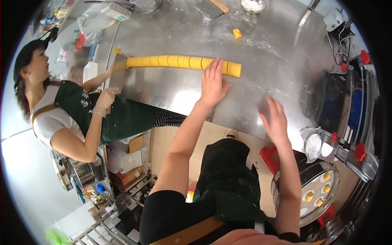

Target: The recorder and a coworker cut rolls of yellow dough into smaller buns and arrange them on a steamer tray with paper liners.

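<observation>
A long yellow dough roll (173, 61), sliced crosswise into several pieces, lies across the steel table (163, 85). My left hand (213, 83) reaches over its right part with fingers stretched out, touching or just above the slices. Past my fingers, the end piece (234, 69) shows. Closer to me and further right, my right hand (274, 120) hangs near the table's front edge, slightly blurred, thumb and fingers apart with nothing in them. At the roll's left end, a co-worker's gloved hand (105, 101) grips a broad-bladed knife (117, 73) against the dough.
A round steamer tray (302, 222) at lower right carries yellow dough pieces on white paper rounds. Beside it are crumpled plastic with white papers (313, 145) and a red stool (269, 160). Further back lie a loose dough piece (237, 33), a scraper (210, 9) and a flour bowl (252, 5).
</observation>
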`<state>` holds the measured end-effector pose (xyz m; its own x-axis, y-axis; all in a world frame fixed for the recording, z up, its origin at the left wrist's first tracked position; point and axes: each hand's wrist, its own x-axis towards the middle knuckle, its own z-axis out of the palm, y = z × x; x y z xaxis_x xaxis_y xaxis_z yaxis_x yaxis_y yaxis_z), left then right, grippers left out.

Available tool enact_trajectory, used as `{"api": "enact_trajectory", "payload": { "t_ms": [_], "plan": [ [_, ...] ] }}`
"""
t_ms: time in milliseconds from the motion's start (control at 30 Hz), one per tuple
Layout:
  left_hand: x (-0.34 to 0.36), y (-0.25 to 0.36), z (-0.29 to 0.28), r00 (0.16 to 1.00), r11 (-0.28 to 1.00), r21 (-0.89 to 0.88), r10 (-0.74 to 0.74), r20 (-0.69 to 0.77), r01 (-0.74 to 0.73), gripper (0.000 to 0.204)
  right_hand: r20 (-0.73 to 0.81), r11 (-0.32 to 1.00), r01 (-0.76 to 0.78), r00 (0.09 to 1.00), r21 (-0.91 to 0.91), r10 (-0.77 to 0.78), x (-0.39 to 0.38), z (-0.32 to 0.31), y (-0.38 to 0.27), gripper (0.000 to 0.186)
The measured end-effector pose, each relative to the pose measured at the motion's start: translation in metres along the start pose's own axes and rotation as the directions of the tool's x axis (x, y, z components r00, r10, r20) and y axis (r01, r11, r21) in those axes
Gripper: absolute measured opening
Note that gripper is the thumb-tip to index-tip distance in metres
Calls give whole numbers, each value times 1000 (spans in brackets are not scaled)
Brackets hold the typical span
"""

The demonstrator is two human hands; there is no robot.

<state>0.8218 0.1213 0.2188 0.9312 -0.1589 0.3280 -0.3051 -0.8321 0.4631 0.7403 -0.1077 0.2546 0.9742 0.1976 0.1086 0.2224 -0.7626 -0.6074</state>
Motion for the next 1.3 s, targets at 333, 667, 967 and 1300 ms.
{"api": "enact_trajectory", "payload": {
  "t_ms": [333,667,967,1300],
  "plan": [
    [48,-57,9,922,975,-4,210,324,-221,61,137,995,41,990,-93,-28,133,76,-10,67],
    [60,-57,10,889,964,-18,252,382,-265,49,136,984,158,980,-81,-146,143,87,-11,57],
    [67,-52,9,822,964,12,221,524,-267,40,84,984,151,986,-98,-143,133,96,-12,50],
    [55,-51,12,872,926,69,323,368,-372,35,-41,946,207,974,-249,-224,125,101,-13,47]
  ]
}}
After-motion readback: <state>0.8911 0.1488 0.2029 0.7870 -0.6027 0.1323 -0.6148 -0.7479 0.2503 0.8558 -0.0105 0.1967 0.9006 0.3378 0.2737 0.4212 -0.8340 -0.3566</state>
